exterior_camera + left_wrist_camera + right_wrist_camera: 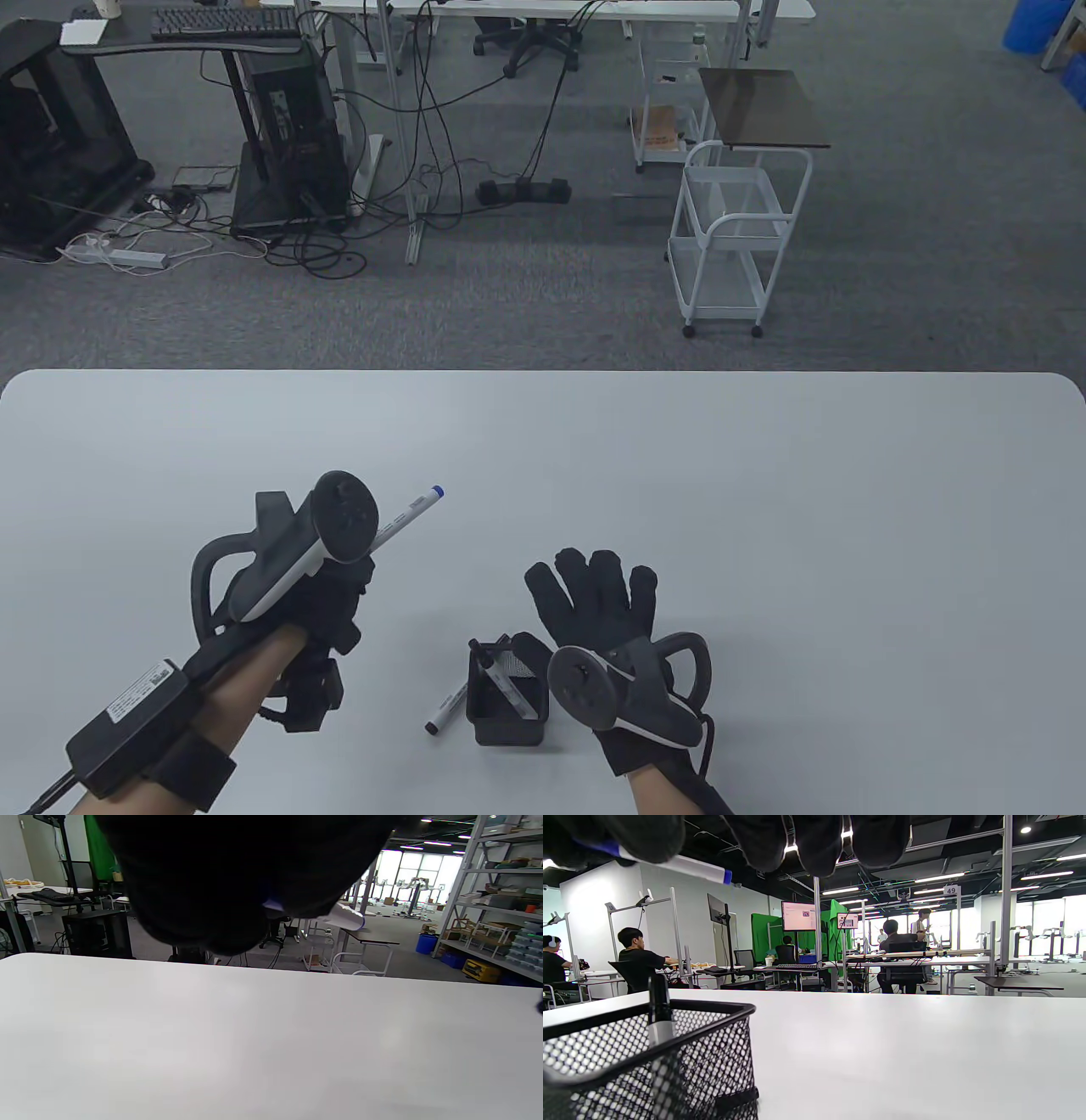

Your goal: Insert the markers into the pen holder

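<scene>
My left hand point(327, 607) fingers clench a blue-capped marker point(413, 514), raised over the table point(764, 509). My right hand point(607, 624) fingers are spread beside the mesh pen holder point(507, 709) (one marker inside point(509, 686)); another marker point(446, 710) lies just left of it.

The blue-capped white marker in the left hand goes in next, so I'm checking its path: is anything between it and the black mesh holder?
Nothing visible: bare table lies between the blue-capped white marker and the black mesh holder; the right hand hovers beside it.
</scene>
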A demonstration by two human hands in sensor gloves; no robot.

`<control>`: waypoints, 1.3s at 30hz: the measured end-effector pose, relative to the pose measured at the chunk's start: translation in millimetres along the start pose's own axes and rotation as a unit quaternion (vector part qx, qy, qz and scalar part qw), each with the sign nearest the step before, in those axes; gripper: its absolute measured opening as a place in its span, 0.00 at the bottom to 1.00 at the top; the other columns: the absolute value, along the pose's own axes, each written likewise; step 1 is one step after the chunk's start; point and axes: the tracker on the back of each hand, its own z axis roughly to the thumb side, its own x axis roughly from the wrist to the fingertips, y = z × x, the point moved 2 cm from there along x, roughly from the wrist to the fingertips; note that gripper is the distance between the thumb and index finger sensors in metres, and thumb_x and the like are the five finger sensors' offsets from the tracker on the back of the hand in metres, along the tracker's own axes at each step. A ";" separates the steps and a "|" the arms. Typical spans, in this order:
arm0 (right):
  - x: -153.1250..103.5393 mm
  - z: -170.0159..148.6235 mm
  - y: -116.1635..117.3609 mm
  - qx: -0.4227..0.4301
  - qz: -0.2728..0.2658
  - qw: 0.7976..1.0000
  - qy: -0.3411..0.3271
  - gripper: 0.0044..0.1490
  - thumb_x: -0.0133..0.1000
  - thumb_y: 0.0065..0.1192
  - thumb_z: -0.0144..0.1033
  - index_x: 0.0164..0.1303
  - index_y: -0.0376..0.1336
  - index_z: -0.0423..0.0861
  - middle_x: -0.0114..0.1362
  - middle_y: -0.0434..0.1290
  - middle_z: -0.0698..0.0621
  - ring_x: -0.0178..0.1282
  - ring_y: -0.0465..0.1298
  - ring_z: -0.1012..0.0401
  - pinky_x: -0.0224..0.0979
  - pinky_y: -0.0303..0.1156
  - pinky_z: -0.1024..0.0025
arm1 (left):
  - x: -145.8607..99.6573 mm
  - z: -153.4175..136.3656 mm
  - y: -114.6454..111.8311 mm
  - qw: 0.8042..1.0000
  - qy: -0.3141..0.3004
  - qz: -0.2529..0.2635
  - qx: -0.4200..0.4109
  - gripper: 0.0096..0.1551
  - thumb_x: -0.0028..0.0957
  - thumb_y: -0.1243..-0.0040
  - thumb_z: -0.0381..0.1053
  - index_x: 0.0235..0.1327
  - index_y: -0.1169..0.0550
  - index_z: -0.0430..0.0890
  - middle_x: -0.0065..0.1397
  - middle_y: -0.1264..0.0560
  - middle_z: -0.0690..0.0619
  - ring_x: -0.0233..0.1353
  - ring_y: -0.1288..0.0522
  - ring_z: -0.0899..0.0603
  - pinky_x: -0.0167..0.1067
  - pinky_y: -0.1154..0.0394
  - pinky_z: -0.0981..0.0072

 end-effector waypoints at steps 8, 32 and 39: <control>-0.2 -1.3 0.2 0.004 0.004 1.000 0.002 0.46 0.67 0.46 0.63 0.92 0.51 0.48 0.94 0.52 0.36 0.90 0.54 0.32 0.79 0.42 0.28 | -34.8 17.4 14.9 0.997 -0.071 -0.019 0.031 0.26 0.56 0.29 0.53 0.68 0.19 0.51 0.64 0.20 0.48 0.57 0.12 0.47 0.58 0.11 0.62; -1.2 -13.2 -1.7 0.012 0.000 1.000 0.018 0.46 0.67 0.46 0.63 0.91 0.51 0.48 0.94 0.53 0.36 0.89 0.54 0.31 0.79 0.43 0.28 | -49.6 69.6 -24.2 0.970 -0.190 -0.036 0.149 0.22 0.53 0.26 0.52 0.62 0.17 0.59 0.67 0.20 0.55 0.61 0.13 0.48 0.63 0.13 0.63; -1.3 -13.0 -1.9 0.012 -0.001 1.000 0.017 0.46 0.67 0.46 0.63 0.91 0.51 0.48 0.94 0.53 0.36 0.89 0.54 0.32 0.79 0.43 0.28 | -43.7 77.9 -37.5 0.966 -0.197 -0.032 0.162 0.22 0.54 0.27 0.52 0.62 0.17 0.59 0.68 0.20 0.55 0.62 0.14 0.48 0.64 0.13 0.63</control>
